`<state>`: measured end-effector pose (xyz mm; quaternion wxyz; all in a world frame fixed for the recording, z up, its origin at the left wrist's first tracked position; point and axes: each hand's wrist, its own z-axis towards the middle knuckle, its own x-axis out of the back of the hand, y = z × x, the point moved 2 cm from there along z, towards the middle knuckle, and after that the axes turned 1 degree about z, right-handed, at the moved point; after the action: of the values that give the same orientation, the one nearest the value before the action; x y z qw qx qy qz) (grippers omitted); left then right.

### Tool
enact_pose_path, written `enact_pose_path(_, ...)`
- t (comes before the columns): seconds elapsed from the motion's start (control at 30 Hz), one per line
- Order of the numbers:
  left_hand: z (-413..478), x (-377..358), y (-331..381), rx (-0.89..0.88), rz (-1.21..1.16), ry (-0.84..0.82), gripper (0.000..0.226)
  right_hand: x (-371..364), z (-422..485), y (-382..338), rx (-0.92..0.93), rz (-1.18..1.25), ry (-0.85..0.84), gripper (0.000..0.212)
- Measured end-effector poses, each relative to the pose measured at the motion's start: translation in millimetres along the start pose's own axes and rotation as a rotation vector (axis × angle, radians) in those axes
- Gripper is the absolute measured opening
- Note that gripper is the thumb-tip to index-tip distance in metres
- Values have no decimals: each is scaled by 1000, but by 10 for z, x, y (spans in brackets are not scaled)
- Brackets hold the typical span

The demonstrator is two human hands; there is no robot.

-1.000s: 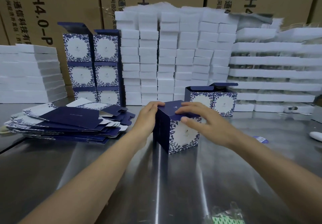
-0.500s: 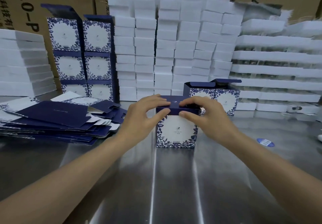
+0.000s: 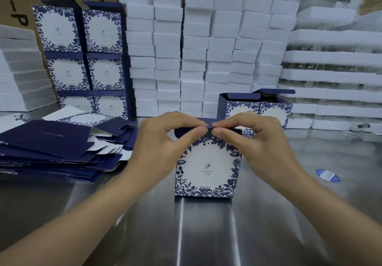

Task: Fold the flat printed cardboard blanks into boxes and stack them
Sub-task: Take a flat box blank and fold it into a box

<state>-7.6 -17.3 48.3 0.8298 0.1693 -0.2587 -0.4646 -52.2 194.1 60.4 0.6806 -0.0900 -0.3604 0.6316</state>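
A folded box (image 3: 205, 166), white with a blue leaf border and dark navy top, stands upright on the steel worktop (image 3: 186, 234) in the middle of the view, its printed face turned toward the camera. The left hand (image 3: 165, 141) and the right hand (image 3: 254, 141) meet at the box's top front edge: on each, the thumb and curled fingers pinch the navy top flap, with the fingertips nearly touching one another at the centre of that edge.

To the left of the box, a loose pile of flat blanks (image 3: 55, 145) lies on the worktop, mostly navy side up with some white undersides and one printed panel showing. Behind that pile, finished boxes (image 3: 82, 58) are stacked in two columns, three high, the uppermost ones with their navy lids standing open. Just behind the right hand stand two more folded boxes (image 3: 260, 108) side by side, also with lids up.

Along the back, stacks of white foam blocks (image 3: 196, 48) rise in many columns, with long white foam trays (image 3: 334, 75) layered at the right and more white stacks at the far left. Brown shipping cartons (image 3: 12, 3) stand behind everything. A small blue oval label (image 3: 327, 175) lies on the worktop to the right.
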Motion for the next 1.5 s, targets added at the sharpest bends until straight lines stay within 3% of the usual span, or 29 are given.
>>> enact_pose_path(0.2, 52, 36, 67, 13, 8, -41, 10, 98, -15, 37, -18, 48, 22, 16)
enact_pose_path(0.4, 12, 160, 66, 50, -19, -78, 24, 121, -18, 4, 3, 127, 86, 12)
enact_pose_path(0.57, 29, 178, 131, 93, -125, -11, 9, 41, -77, -92, -33, 265, 143, 6)
enact_pose_path(0.9, -24, 117, 215, -27, -62, -3, 16, -113, -140, -311, 80, -45, 187, 4)
enact_pose_path(1.1, -31, 113, 184, -3, -123, 6, 13, 47, -157, -232, 40, 62, 150, 8)
enact_pose_path(1.5, 17, 241, 176, -10, -20, -86, 15, 115, -241, -190, 44, -1, 211, 10)
